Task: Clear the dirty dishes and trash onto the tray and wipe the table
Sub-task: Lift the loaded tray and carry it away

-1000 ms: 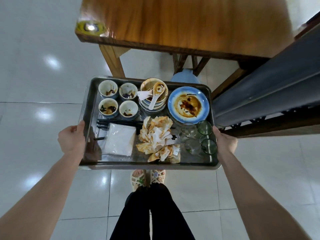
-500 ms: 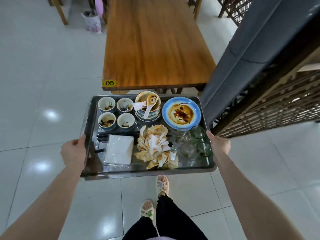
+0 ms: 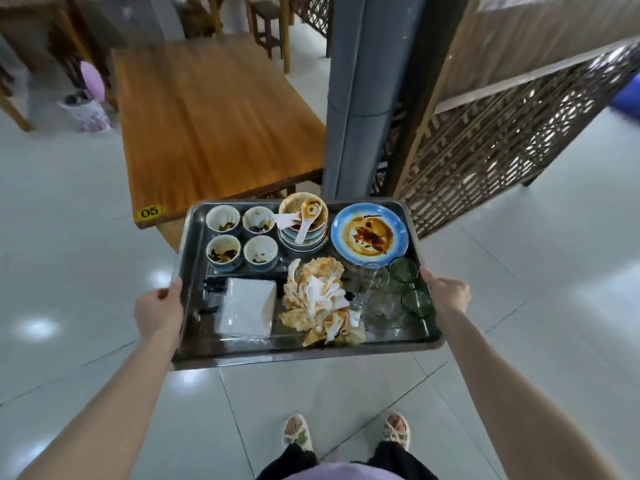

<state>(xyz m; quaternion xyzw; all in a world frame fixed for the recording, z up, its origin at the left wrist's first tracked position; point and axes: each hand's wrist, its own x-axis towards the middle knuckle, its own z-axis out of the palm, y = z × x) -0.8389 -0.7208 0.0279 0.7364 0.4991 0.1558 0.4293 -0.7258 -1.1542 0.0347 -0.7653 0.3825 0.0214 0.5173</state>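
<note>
One tray (image 3: 304,352), rims clasped by left grip (image 3: 157,311), right grip (image 3: 448,294).
Cups (image 3: 223,220), four, 11 o'clock; glasses (image 3: 374,276), four, 4 o'clock.

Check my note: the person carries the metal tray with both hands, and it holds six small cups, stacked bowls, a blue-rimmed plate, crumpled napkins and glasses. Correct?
No. The head view shows four small cups, not six, two by two at the far left of the tray. The rest holds: left hand and right hand grip it, with stacked bowls, blue-rimmed plate, crumpled napkins and glasses aboard.
</note>
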